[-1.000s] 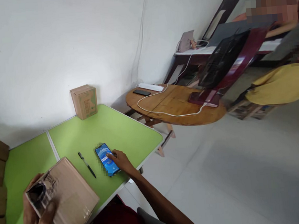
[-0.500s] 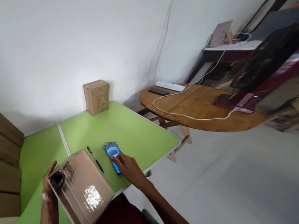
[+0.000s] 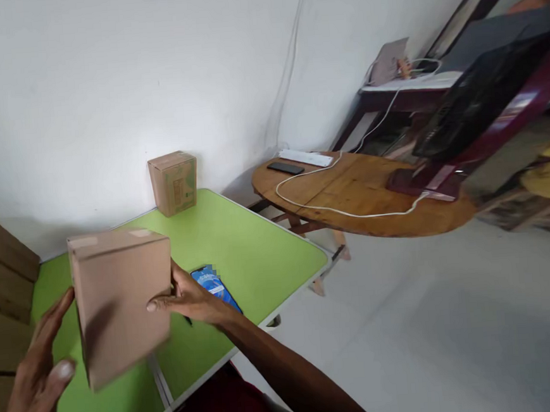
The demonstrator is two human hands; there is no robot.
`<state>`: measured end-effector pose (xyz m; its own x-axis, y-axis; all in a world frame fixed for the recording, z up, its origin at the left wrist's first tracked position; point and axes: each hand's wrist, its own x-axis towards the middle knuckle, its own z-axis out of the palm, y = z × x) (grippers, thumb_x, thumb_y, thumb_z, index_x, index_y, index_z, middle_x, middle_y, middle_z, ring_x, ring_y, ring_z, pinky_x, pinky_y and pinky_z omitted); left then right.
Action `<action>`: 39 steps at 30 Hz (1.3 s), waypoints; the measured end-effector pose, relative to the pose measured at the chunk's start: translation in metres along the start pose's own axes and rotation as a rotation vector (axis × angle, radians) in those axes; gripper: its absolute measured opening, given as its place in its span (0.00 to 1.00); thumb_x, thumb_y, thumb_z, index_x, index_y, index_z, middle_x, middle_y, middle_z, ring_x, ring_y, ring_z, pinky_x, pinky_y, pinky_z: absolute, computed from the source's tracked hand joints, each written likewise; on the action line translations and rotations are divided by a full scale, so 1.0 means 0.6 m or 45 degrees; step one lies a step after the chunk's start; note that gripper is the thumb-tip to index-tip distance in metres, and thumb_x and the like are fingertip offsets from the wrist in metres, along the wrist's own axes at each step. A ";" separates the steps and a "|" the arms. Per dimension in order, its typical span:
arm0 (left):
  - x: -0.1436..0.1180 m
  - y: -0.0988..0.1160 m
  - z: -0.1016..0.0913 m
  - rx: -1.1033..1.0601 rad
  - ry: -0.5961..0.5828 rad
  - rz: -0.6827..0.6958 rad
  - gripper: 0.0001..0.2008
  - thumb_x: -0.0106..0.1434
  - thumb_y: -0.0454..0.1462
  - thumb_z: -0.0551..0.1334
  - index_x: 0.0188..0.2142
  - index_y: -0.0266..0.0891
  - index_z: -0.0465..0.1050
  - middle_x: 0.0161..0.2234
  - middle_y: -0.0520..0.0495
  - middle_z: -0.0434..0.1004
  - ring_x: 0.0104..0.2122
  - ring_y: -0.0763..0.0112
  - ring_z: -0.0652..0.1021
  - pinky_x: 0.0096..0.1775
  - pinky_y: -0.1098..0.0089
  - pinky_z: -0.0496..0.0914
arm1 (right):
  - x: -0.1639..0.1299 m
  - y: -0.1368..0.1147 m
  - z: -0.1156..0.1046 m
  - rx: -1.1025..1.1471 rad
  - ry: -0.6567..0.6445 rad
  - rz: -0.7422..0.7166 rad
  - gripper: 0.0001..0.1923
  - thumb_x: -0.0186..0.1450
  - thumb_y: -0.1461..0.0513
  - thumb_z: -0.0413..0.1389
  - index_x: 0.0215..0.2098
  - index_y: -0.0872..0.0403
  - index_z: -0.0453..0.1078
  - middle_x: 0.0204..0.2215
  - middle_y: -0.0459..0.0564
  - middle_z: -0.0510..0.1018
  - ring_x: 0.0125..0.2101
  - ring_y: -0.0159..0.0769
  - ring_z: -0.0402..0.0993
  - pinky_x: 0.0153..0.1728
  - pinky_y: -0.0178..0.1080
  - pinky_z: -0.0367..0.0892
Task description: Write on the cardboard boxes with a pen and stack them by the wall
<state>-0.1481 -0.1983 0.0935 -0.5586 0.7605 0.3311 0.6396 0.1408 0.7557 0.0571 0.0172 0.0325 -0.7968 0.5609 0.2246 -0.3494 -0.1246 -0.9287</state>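
A brown cardboard box (image 3: pixel 120 300) is held up over the green table (image 3: pixel 260 264), a plain side facing me. My right hand (image 3: pixel 187 295) grips its right edge, thumb on the near face and the other fingers mostly hidden behind. On the left, my left hand (image 3: pixel 43 376) has its fingers apart, with the fingertips at or very near the box's left side; whether they touch I cannot tell. Behind my right wrist lies a phone (image 3: pixel 215 287) with a lit blue screen. Only the tip of a pen (image 3: pixel 188 320) shows below my right hand.
Brown boxes (image 3: pixel 1 303) are stacked at the left. Another cardboard box (image 3: pixel 174 183) stands at the table's back edge by the wall. To the right, an oval wooden table (image 3: pixel 350 190) holds a dark phone (image 3: pixel 285 168), a white power strip (image 3: pixel 305 158), a cable and a fan (image 3: pixel 481 101).
My right hand has left the phone and taken hold of the box. The box has risen and turned, so its blackened corner is out of sight. My left hand has loosened and moved left.
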 end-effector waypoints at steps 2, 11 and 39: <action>0.048 -0.007 0.037 -0.015 -0.020 -0.022 0.51 0.52 0.66 0.76 0.73 0.58 0.74 0.78 0.46 0.69 0.79 0.32 0.63 0.75 0.25 0.58 | 0.038 0.005 -0.038 -0.328 0.124 -0.153 0.42 0.59 0.52 0.79 0.67 0.46 0.70 0.62 0.55 0.81 0.61 0.51 0.80 0.65 0.56 0.77; 0.256 -0.031 0.309 -0.445 -0.337 0.003 0.54 0.65 0.61 0.71 0.82 0.49 0.55 0.78 0.31 0.59 0.74 0.39 0.71 0.69 0.38 0.73 | 0.165 0.041 -0.243 -0.757 0.570 -0.231 0.32 0.60 0.62 0.68 0.62 0.50 0.73 0.60 0.57 0.82 0.60 0.53 0.80 0.65 0.60 0.77; 0.198 0.002 0.413 -0.478 -0.270 -0.128 0.57 0.70 0.60 0.69 0.85 0.46 0.41 0.79 0.27 0.53 0.74 0.39 0.70 0.70 0.42 0.71 | 0.080 0.103 -0.353 -0.850 0.962 0.036 0.47 0.60 0.33 0.64 0.65 0.53 0.70 0.66 0.73 0.77 0.61 0.66 0.79 0.56 0.67 0.79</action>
<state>-0.0829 0.0491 -0.0066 -0.4622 0.8737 0.1517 0.3294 0.0104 0.9441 0.1017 0.2098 -0.0770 -0.1985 0.9654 0.1690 0.1972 0.2082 -0.9580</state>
